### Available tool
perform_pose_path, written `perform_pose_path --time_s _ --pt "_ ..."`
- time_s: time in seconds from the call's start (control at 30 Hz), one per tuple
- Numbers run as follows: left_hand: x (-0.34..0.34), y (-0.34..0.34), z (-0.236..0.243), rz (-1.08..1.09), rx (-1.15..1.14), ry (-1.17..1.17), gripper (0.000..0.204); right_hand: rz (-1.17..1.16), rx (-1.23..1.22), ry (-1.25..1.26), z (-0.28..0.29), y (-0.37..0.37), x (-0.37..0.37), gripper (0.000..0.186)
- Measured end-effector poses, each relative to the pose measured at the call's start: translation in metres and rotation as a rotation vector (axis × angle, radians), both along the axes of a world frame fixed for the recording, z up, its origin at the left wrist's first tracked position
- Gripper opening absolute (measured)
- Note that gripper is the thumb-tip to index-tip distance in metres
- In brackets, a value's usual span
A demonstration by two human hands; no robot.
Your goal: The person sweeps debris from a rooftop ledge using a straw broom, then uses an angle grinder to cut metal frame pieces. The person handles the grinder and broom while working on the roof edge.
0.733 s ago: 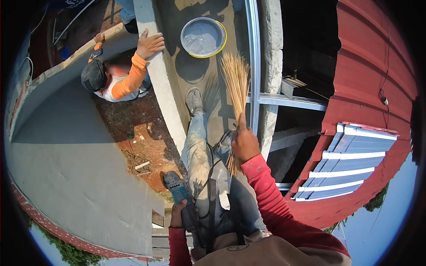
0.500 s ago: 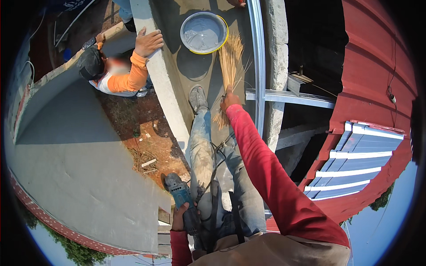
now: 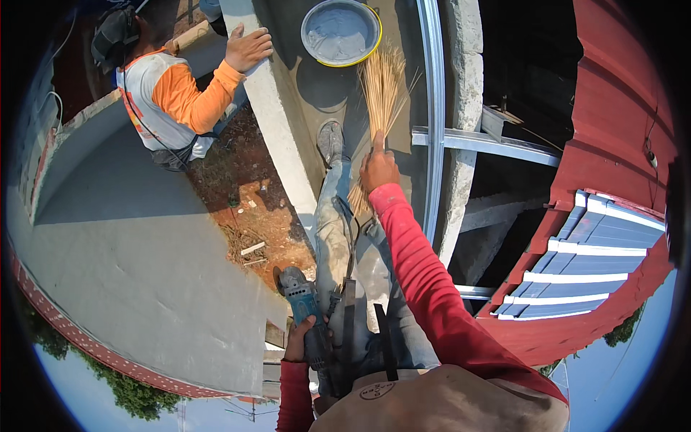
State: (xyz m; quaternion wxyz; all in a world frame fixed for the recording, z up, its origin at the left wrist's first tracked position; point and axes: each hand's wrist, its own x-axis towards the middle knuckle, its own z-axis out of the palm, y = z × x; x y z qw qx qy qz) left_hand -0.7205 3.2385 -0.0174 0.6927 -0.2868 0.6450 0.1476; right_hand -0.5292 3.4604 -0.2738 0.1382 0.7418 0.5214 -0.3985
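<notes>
My right hand (image 3: 380, 167) grips a bundle of straw-coloured sticks, a stick broom (image 3: 383, 90), partway along its length. Its splayed top lies just below a grey bucket (image 3: 337, 30) with a yellow rim, filled with grey material, in the concrete gutter. My left hand (image 3: 301, 333) is closed round a teal-and-black angle grinder (image 3: 301, 295), held low beside my left leg, its disc end pointing up. My left shoe (image 3: 331, 140) is on the gutter floor.
A co-worker in orange sleeves (image 3: 191, 101) has a hand on the white concrete beam (image 3: 281, 129) at left. Metal channels (image 3: 435, 86), a dark gap and red roofing (image 3: 604, 101) with blue-white panels (image 3: 576, 266) are at right. A grey slab (image 3: 144, 273) lies lower left.
My right hand and the broom have moved up toward the bucket. The co-worker's head and body have shifted up and left, the hand still on the beam.
</notes>
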Motion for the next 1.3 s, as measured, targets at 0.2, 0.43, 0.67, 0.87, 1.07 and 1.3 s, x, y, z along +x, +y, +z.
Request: perform_pose_path --time_s 0.2,0.43,0.67,0.87,1.07,1.3 --pt "0.0 -0.021 0.008 0.119 0.024 0.076 0.037 0.415 -0.579 -0.028 -0.02 -0.09 0.04 0.05" --pt "0.003 -0.037 0.001 0.183 0.065 -0.037 0.045 0.37 -0.256 0.109 0.12 -0.069 0.034 0.07" --pt "0.025 -0.06 0.001 0.165 0.095 0.053 0.039 0.452 -0.063 0.015 -0.067 0.006 -0.025 0.053" --pt "0.078 -0.128 0.005 0.259 0.118 0.11 0.041 0.312 -0.418 -0.048 -0.062 -0.163 0.12 0.05" --pt "0.102 -0.168 0.026 0.334 0.138 -0.007 0.047 0.296 -0.58 0.059 0.103 -0.264 0.167 0.064" --pt "0.107 -0.161 0.019 -0.082 0.123 0.142 0.047 0.032 0.124 0.099 -0.006 -0.127 0.06 0.072"
